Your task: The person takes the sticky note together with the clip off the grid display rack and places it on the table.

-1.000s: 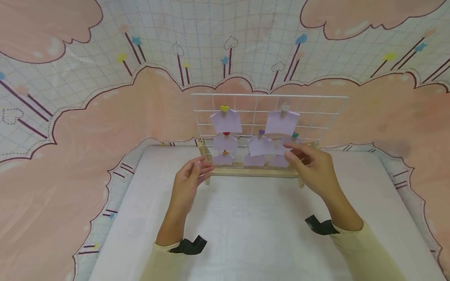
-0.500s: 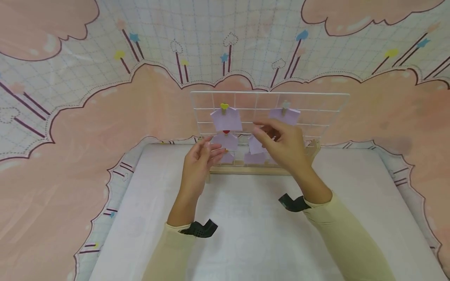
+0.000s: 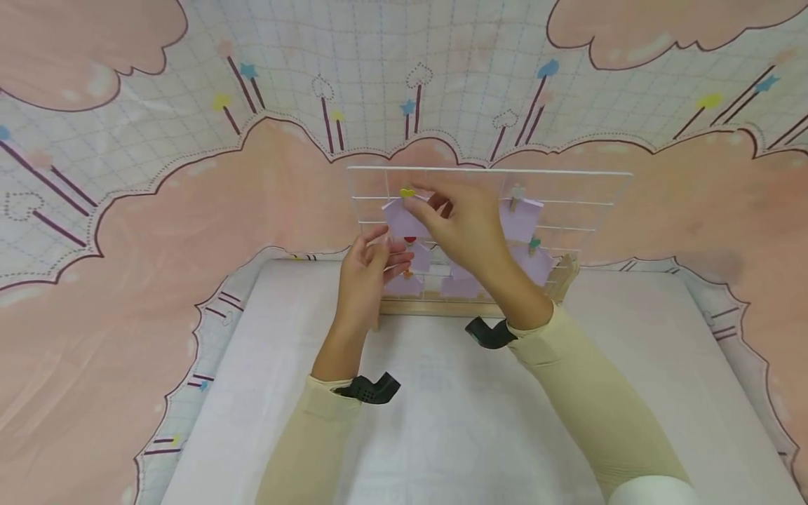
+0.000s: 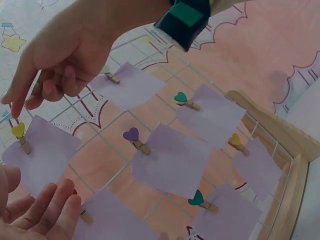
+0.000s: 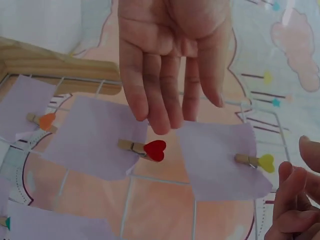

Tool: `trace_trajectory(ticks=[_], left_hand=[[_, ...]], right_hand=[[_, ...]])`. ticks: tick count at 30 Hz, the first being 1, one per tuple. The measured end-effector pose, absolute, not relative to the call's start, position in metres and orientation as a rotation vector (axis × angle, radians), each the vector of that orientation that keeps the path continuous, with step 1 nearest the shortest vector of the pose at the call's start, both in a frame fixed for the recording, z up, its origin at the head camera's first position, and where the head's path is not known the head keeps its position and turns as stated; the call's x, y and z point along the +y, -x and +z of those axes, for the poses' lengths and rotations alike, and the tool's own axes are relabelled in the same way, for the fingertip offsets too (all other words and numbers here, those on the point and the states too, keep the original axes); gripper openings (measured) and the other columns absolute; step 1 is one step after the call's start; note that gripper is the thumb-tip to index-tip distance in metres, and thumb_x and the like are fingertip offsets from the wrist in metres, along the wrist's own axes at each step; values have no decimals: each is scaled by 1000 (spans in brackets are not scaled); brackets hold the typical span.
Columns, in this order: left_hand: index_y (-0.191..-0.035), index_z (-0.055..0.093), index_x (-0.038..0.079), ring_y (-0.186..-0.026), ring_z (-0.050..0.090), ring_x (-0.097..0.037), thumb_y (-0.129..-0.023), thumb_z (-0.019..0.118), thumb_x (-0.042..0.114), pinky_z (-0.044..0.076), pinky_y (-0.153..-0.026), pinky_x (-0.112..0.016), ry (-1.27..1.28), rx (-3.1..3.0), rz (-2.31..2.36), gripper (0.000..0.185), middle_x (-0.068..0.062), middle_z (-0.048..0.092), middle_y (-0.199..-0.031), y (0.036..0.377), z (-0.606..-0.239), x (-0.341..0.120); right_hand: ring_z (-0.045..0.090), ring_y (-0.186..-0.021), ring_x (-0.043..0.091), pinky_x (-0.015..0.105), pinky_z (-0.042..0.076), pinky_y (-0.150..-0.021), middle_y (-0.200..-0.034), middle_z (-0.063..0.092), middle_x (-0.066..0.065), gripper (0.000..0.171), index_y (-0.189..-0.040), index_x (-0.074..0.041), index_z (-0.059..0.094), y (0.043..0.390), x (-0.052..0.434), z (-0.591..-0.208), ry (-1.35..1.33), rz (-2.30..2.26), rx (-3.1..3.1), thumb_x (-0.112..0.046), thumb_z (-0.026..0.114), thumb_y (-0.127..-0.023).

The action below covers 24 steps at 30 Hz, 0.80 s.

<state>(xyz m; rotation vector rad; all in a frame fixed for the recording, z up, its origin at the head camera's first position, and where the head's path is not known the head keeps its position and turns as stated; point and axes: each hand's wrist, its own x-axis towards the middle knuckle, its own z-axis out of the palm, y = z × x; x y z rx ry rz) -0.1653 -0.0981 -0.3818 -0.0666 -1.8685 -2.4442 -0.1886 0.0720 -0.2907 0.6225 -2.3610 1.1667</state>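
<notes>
My right hand (image 3: 470, 228) grips nothing: thumb and index parted, tips just beside yellow clip (image 3: 407, 193). Clip pins lilac card (image 3: 399, 219) at left of white grid (image 3: 555, 172). My left hand (image 3: 367, 277) loose, fingers relaxed, near red clip (image 5: 155, 150) (cannot tell whether fingertips brush paper there). Grid stands on wooden base (image 3: 435, 308), far side of white table (image 3: 429, 393). More cards (image 3: 535, 266) hang to right, among them ones under white clip (image 3: 518, 191) and teal clip (image 3: 534, 243).

Left hand (image 3: 364, 279) relaxed, right hand (image 3: 470, 228) higher (seemingly unclenched)
</notes>
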Motion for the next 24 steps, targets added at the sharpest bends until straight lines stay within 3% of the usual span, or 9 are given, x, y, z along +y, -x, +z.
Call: trace_trajectory(ticks=[4,9,17,24], left_hand=[[-135,53,9,-88,76,-19,-106,56,23,61,-88,-35,67,-1844,-2461,33,-25,67,-111,170,-380,-98],[-133,54,6,-81,75,-17,-107,55,21,62,-83,-32,61,-1838,-2480,30,-16,70,-98,176,-379,-97],[-125,56,2,-79,74,-18,-105,57,17,62,-81,-31,58,-1896,-2451,25,-12,68,-94,180,-379,-94],[-110,60,2,-77,73,-16,-105,58,15,62,-81,-31,67,-1948,-2377,14,-3,68,-83,185,-380,-93]], right_hand=[[67,-64,16,28,44,-52,-82,77,5,36,-127,-15,73,197,63,-287,-632,1045,-2432,-33,74,-95],[57,-57,16,29,38,-51,-71,69,3,34,-128,-15,73,204,59,-285,-636,874,-2496,-33,69,-98],[48,-53,16,28,30,-49,-57,51,1,17,-106,-13,78,209,55,-282,-602,708,-2530,-24,66,-99],[51,-53,16,28,34,-51,-62,64,4,14,-103,-12,80,212,53,-283,-565,756,-2467,-20,70,-96]])
